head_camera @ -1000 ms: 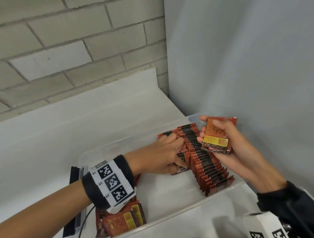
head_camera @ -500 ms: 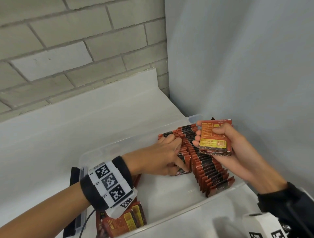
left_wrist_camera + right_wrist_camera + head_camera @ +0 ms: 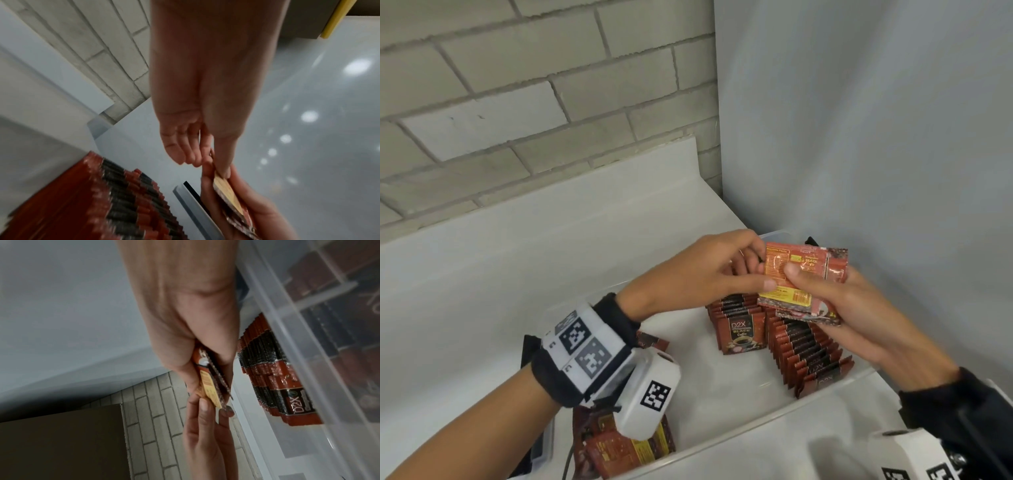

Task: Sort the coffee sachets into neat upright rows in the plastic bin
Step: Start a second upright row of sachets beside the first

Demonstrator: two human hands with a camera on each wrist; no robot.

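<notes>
Basically one sachet should be peeled off cleanly before it's stood in a row: the small stack of coffee sachets (image 3: 804, 284) is gripped by the right hand (image 3: 859, 318) above the plastic bin (image 3: 756, 425), its top sachet's edge pinched by the left hand (image 3: 709, 270), upright rows (image 3: 808, 356) just below

Head above; wrists close, facing sachets (image 3: 803, 277).
</notes>
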